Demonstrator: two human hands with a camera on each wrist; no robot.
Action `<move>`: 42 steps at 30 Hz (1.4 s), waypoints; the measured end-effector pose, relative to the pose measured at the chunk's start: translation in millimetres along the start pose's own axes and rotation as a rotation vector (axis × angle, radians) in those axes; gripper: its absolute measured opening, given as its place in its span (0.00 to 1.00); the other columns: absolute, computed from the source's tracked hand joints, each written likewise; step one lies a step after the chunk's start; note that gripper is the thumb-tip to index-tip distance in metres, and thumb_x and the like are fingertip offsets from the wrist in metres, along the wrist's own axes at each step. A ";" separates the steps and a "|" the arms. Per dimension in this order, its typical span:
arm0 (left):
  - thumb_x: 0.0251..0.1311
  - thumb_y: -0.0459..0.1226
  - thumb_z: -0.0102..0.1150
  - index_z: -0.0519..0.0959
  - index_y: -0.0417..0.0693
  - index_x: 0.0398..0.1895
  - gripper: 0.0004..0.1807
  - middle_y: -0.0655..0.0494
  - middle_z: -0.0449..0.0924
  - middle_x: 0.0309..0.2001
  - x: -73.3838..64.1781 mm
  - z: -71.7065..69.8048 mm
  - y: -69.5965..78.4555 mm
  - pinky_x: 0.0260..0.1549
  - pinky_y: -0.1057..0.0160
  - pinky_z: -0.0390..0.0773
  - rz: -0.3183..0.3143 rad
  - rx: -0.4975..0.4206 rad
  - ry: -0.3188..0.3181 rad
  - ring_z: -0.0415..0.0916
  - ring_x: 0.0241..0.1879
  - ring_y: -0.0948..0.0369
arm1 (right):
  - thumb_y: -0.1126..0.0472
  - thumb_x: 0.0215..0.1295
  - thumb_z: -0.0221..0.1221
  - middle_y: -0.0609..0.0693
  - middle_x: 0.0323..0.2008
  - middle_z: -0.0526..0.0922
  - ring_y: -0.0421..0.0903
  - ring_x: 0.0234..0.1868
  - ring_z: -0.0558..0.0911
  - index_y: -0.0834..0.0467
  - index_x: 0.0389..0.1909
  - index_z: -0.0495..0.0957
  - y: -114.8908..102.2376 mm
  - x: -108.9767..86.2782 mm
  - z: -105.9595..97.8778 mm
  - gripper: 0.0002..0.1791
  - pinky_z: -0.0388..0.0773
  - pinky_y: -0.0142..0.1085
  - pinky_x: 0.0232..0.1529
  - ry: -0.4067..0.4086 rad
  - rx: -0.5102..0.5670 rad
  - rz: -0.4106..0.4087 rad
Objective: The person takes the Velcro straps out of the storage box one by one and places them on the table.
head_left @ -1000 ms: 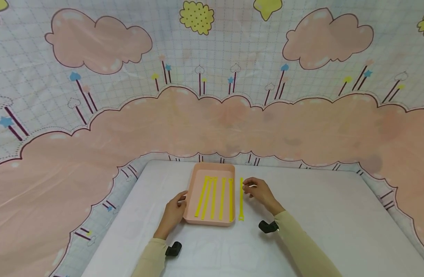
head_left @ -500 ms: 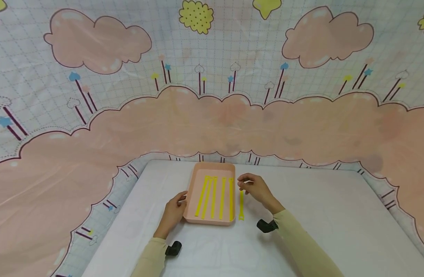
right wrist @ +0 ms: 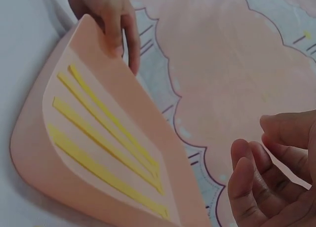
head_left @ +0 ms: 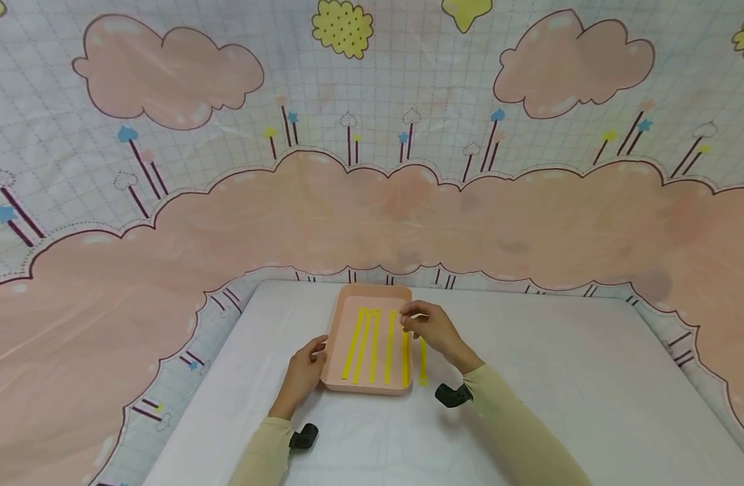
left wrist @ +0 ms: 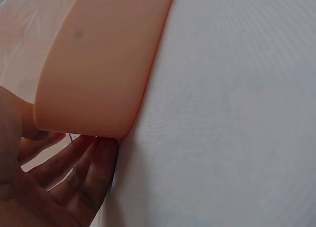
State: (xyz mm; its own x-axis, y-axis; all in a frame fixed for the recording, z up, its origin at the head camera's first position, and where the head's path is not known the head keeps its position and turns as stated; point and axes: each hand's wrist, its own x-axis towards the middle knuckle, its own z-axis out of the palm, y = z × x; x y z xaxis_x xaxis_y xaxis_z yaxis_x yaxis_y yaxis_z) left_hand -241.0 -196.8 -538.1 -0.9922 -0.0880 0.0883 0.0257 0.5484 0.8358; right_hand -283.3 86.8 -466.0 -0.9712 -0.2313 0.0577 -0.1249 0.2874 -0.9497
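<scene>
A pink tray (head_left: 333, 364) holds several thin, flat yellow strips (head_left: 387, 351), laid lengthwise inside it. My left hand (head_left: 302, 374) holds the tray at its left side. In the left wrist view, the fingers (left wrist: 101, 163) meet the lower part of the tray's outer wall (left wrist: 94, 98). My right hand (head_left: 433, 331) hangs over the tray's right rim with loosely bent fingers. Nothing lies between those fingers in the right wrist view, where thumb and fingertips (right wrist: 243, 170) stand apart. Another yellow strip (head_left: 422, 364) lies beside the tray, its upper part hidden by the right hand.
A white-covered table (head_left: 560, 378) bears the tray and the loose strip. Behind it hangs a patterned cloth (head_left: 457, 223) with clouds and stars. A small black device (head_left: 453, 396) sits on the right wrist, and another black device (head_left: 304, 437) on the left.
My right hand has moved left from beside the loose strip to above the tray's right rim. The strip has stayed on the table. The left hand and the tray have not visibly moved.
</scene>
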 end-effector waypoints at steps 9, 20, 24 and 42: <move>0.69 0.33 0.51 0.73 0.49 0.66 0.22 0.40 0.78 0.58 -0.6 0.2 -1.7 0.40 0.58 0.80 -0.009 -0.017 -0.026 0.79 0.54 0.47 | 0.62 0.66 0.62 0.53 0.39 0.83 0.63 0.43 0.81 0.58 0.47 0.80 -4.2 2.6 16.0 0.11 0.80 0.54 0.41 -0.055 -0.048 -0.032; 0.70 0.34 0.51 0.73 0.48 0.66 0.22 0.40 0.79 0.57 -1.2 0.6 0.1 0.44 0.54 0.81 -0.012 -0.014 -0.016 0.79 0.54 0.47 | 0.61 0.65 0.63 0.52 0.46 0.81 0.45 0.40 0.82 0.59 0.49 0.78 -14.9 7.2 36.0 0.14 0.82 0.44 0.36 -0.098 -0.098 -0.112; 0.70 0.34 0.51 0.73 0.48 0.66 0.22 0.40 0.79 0.57 -0.2 2.1 -0.9 0.44 0.55 0.81 -0.013 -0.005 -0.006 0.80 0.53 0.49 | 0.61 0.65 0.64 0.51 0.47 0.82 0.48 0.46 0.82 0.57 0.48 0.78 -18.5 8.8 42.3 0.12 0.81 0.38 0.41 -0.104 -0.189 -0.178; 0.69 0.33 0.51 0.74 0.47 0.65 0.21 0.39 0.79 0.56 -0.8 0.6 5.2 0.42 0.57 0.82 -0.032 -0.005 -0.002 0.80 0.53 0.47 | 0.60 0.66 0.63 0.49 0.48 0.81 0.48 0.49 0.80 0.56 0.47 0.78 -29.3 25.5 64.6 0.11 0.79 0.38 0.50 -0.248 -0.594 -0.432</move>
State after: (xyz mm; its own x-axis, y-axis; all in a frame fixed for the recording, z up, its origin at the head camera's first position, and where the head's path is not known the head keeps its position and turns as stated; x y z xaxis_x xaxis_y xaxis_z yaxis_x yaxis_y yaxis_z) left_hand -240.2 -193.4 -534.1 -0.9928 -0.1035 0.0604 -0.0053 0.5409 0.8411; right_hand -291.3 12.5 -456.6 -0.7467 -0.6171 0.2485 -0.6379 0.5583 -0.5304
